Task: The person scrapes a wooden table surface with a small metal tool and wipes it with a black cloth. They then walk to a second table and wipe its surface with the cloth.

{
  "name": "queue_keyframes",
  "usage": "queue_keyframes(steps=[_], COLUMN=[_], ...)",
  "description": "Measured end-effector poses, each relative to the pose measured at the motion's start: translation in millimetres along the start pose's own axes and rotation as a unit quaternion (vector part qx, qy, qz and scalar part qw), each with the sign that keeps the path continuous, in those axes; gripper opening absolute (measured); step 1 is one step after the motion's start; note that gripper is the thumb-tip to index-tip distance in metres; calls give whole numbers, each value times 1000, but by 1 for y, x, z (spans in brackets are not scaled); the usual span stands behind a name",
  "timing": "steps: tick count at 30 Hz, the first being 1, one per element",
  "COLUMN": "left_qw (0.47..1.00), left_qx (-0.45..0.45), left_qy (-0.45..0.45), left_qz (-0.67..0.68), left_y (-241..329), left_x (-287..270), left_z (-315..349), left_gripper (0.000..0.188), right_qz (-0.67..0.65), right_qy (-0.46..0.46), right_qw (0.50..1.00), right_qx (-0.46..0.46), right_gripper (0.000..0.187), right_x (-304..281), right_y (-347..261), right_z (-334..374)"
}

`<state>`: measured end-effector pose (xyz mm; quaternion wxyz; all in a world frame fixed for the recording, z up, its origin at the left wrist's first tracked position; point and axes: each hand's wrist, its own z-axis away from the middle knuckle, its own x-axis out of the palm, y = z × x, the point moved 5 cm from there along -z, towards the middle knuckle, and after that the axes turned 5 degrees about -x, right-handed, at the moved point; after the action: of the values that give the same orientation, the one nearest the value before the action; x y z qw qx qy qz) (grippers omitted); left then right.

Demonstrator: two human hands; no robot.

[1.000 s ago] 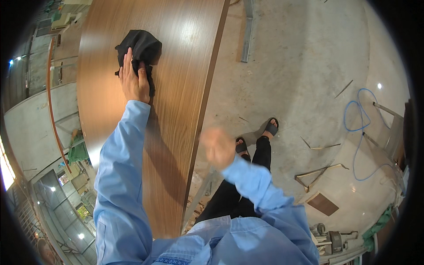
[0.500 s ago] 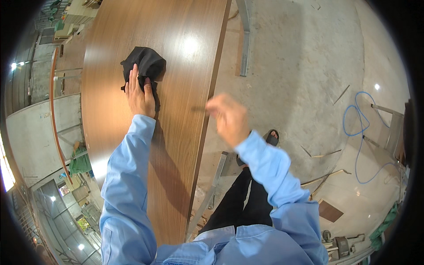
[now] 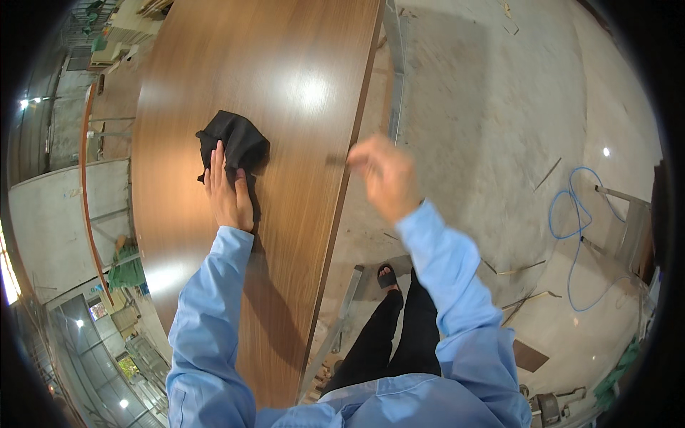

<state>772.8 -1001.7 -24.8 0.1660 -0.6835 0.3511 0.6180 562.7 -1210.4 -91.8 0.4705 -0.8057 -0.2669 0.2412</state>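
Observation:
A crumpled black cloth (image 3: 239, 139) lies on a long brown wood-grain board (image 3: 300, 207). Flat against the near part of the cloth rests my left hand (image 3: 230, 196), its fingers stretched out and the thumb apart. My right hand (image 3: 389, 182) hovers by the board's right edge, smeared by motion, with its fingers bent together. From its fingertips a thin, dark, blurred thing points left over the edge; its kind cannot be made out.
Metal legs (image 3: 346, 299) stand under the board's right side. Scrap strips (image 3: 531, 299), a small brown panel (image 3: 530, 357) and a blue hose (image 3: 576, 264) lie on the concrete floor to the right. An orange-edged frame (image 3: 87, 192) stands at left.
The cloth and my left hand appear lower in the picture as the view shifts forward along the board. My right hand has moved a little to the right, and my feet have shifted.

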Motion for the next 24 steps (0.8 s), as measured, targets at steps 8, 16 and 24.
queue_keyframes(steps=[8,16,24], left_qw=[1000,1000,1000], left_qx=[0,-7,-1], left_qy=[-11,-6,6], left_qz=[8,-2,-8], left_y=[7,5,7], left_x=[-3,-5,-8], left_z=[1,1,0], left_gripper=[54,56,57], right_qz=[26,25,69], right_qy=[59,28,-35], right_qw=[998,999,995], right_qx=[-17,11,-65], right_gripper=[19,15,10], right_x=[-46,-36,-55], right_y=[4,35,-13], right_z=[-87,-91,-94])
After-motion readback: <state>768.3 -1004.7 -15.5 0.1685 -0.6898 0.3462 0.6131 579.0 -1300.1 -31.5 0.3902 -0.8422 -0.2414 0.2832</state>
